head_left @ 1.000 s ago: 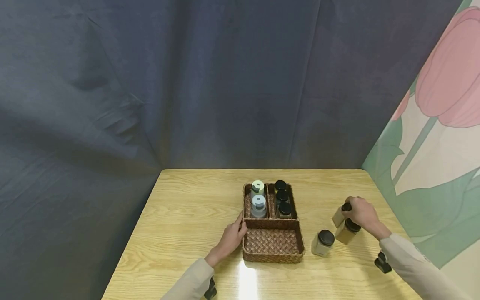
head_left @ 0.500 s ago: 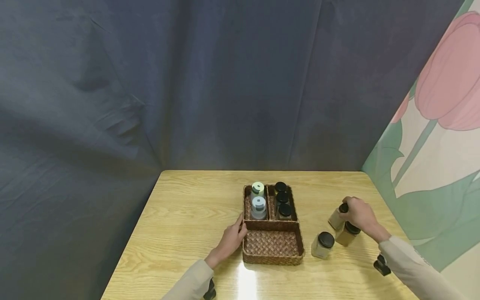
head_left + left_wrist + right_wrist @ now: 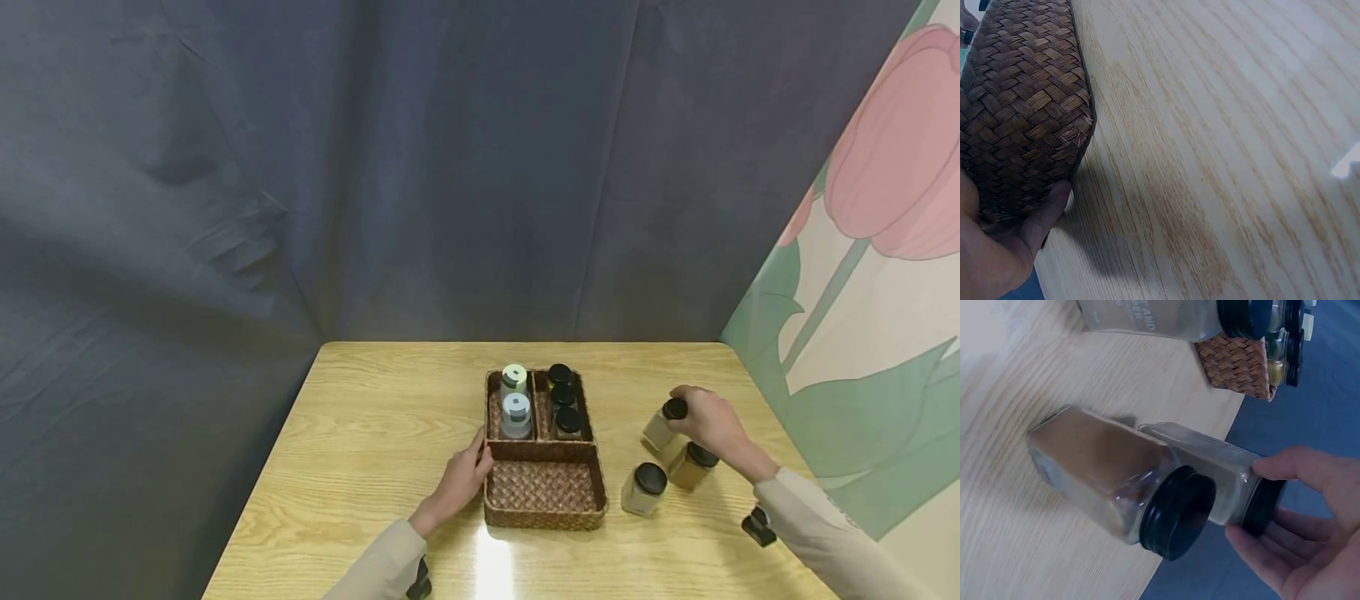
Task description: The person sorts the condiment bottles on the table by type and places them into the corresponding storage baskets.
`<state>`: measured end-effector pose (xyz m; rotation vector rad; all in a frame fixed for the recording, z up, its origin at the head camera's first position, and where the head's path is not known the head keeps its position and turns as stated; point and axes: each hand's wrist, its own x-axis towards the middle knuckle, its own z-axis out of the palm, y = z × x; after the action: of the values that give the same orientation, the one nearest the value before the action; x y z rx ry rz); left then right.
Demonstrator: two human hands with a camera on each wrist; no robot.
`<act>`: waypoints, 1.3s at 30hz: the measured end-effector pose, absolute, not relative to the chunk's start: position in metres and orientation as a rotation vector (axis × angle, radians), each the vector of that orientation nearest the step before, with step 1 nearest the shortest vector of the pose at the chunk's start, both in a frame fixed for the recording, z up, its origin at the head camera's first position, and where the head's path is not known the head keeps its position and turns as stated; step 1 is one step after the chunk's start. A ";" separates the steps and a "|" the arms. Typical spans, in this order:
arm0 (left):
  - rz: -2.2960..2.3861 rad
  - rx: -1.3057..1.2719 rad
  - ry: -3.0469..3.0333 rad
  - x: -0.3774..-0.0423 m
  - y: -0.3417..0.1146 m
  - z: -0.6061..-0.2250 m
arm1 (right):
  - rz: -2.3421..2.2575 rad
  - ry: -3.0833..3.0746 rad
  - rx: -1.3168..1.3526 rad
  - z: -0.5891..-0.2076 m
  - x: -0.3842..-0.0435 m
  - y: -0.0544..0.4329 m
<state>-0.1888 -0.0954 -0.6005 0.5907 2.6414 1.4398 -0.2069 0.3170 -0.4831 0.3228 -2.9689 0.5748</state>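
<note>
My right hand (image 3: 712, 422) grips a glass jar of pale powder (image 3: 659, 432) by its black lid, fingers and thumb round the lid in the right wrist view. The jar tilts beside a jar of brown powder (image 3: 1097, 465) that stands on the table. Closer to the basket is another black-lidded jar (image 3: 643, 490) with pale contents. My left hand (image 3: 462, 475) holds the left side of the woven basket (image 3: 546, 518), thumb at the rim near the divider. In the left wrist view a finger (image 3: 1047, 212) presses low against the woven wall.
The basket's back left compartment holds two light-capped containers (image 3: 516, 414), its back right one several black-lidded jars (image 3: 567, 422). The front compartment shows its bare woven floor. A dark curtain (image 3: 480, 208) hangs behind the wooden table (image 3: 375, 433), a floral panel (image 3: 862, 333) at the right.
My right hand has moved left with the pale-powder jar, away from the wall side and toward the basket. The left hand and basket have stayed put.
</note>
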 end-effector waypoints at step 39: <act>1.455 0.573 2.589 -0.188 -0.096 -0.600 | 0.779 -2.832 0.477 -0.443 -0.194 0.270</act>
<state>-0.1882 -0.0964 -0.6003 0.5731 2.5889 1.4553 -0.1944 0.2704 -0.4431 0.4772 -2.8319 0.7791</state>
